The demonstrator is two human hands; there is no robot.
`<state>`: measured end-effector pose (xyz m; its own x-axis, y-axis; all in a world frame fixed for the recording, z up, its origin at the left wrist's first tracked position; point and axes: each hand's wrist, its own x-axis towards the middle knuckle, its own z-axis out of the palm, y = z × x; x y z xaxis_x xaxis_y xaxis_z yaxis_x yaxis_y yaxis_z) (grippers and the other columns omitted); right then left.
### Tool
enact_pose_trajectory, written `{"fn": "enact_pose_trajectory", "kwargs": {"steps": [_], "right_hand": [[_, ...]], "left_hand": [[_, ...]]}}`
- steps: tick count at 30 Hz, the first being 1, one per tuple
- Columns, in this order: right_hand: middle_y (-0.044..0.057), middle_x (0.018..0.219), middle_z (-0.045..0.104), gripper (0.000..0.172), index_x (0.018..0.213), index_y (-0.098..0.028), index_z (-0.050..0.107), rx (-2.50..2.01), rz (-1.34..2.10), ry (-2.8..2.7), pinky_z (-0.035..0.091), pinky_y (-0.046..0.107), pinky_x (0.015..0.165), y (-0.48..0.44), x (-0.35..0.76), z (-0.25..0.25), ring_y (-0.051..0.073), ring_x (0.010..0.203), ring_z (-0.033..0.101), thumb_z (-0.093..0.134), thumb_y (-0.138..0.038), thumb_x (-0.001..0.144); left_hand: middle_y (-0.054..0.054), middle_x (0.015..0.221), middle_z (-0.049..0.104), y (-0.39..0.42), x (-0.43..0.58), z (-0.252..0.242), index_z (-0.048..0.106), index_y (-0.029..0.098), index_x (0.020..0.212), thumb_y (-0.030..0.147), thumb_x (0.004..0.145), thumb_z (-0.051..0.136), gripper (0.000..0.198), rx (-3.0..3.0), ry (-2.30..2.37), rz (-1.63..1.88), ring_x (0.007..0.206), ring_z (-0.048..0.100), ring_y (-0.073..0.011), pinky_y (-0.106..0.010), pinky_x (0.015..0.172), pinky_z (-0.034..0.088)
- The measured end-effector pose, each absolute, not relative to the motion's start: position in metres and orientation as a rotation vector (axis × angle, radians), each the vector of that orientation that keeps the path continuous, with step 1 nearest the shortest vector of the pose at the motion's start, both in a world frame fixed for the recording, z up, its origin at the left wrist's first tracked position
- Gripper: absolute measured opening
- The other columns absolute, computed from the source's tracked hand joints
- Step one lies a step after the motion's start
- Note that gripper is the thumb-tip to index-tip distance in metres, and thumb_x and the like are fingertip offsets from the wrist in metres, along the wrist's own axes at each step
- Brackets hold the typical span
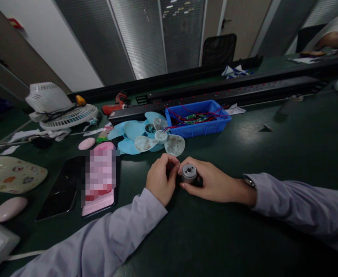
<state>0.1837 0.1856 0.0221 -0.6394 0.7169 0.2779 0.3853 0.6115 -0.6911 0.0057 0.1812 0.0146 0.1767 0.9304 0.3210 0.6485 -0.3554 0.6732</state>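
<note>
Nearside of the blue bin (205, 129), your right hand (212, 181) pinches a metal cylinder (189, 175), likely dense, slick, best side-gripped; left hand (160, 177) curled, grip unclear.

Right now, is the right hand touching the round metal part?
Touching. The head view shows the right hand holding the round metal part between thumb and curled index finger.

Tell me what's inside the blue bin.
Inside the blue bin lie green pieces that look like circuit boards, tangled with red and dark wires, some reaching past its rim. Its floor and whatever lies beneath the heap are covered, so I can't tell.
</note>
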Motion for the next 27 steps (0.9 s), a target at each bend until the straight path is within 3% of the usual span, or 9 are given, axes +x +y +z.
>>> {"fn": "enact_pose_trajectory", "kwargs": {"steps": [27], "right_hand": [[0.002, 0.089, 0.057, 0.02, 0.093, -0.02, 0.049, -0.854, 0.809, -2.286, 0.046, 0.029, 0.069, 0.1859, 0.1838, 0.0199, 0.017, 0.079, 0.056, 0.063, -0.017, 0.08]], "left_hand": [[-0.001, 0.077, 0.059, 0.1799, 0.004, 0.0161, 0.054, 0.021, 0.082, 0.011, 0.082, 0.05, 0.01, 2.261, 1.446, 0.886, 0.074, 0.055, -0.0186, -0.031, 0.067, 0.041]]}}
